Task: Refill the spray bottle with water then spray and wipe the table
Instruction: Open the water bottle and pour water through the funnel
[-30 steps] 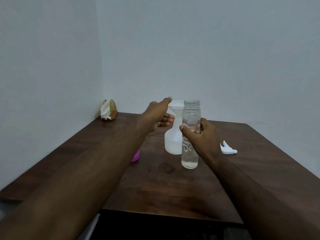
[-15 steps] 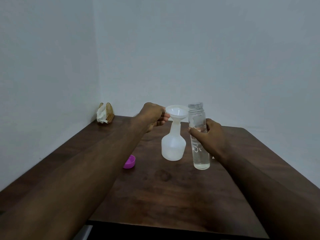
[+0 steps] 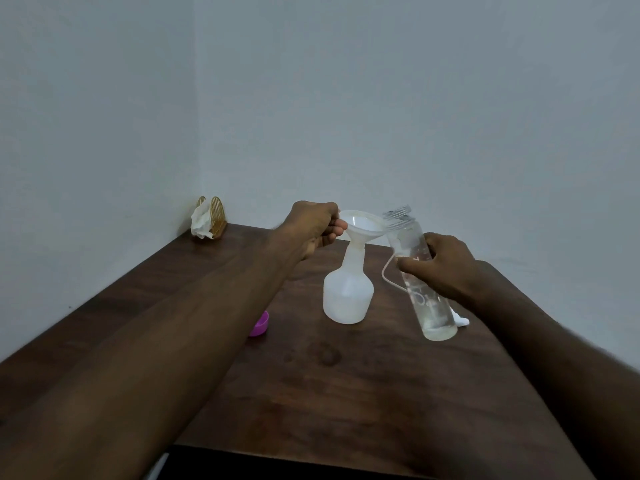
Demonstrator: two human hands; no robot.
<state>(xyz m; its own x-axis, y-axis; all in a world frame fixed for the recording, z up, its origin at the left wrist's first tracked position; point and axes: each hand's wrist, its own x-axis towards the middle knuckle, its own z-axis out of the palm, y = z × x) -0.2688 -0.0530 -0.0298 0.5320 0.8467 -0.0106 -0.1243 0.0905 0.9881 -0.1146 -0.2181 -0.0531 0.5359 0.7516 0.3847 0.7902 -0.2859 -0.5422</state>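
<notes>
On the table (image 3: 346,403), purple cap (image 3: 260,325) partly behind left forearm (image 3: 207,323)

The pink cap (image 3: 260,325) near the table's (image 3: 346,393) left edge is half covered by the left forearm (image 3: 173,341), and the white spray head (image 3: 462,321) toward the right edge shows only a tip and a thin tube behind the clear bottle (image 3: 433,313) and the right hand (image 3: 446,268). The bottle's threaded mouth is smeared and its lettering unreadable, the left hand (image 3: 311,225) partly hides its own fingertips at the funnel (image 3: 363,225) rim, and both forearms cover the table's near corners
</notes>
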